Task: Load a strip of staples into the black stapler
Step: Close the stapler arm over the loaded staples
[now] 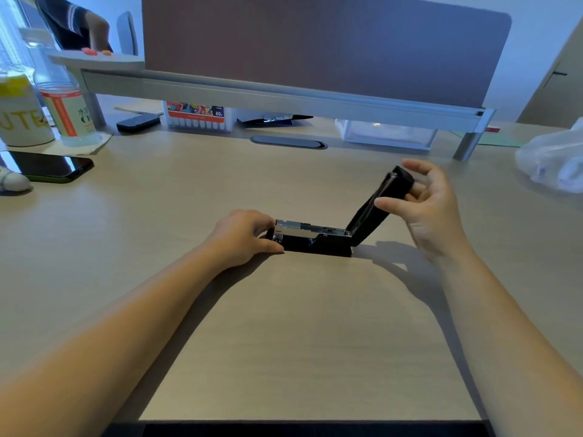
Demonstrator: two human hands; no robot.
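Stapler (315,239) open on desk (284,326); left hand (243,238) pinches front, right hand (422,197) grips raised lid; marker box (197,116) reads "60"

Matt wood-grain desk (284,326), shiny metal magazine (303,230)

Stapler (315,239) on desk (284,326), between hands (244,238)

A pale wood desk (284,326) carries an opened black stapler (318,239) at centre, a phone (47,167) and two bottles (63,102) at left, a plastic bag (552,159) at right.
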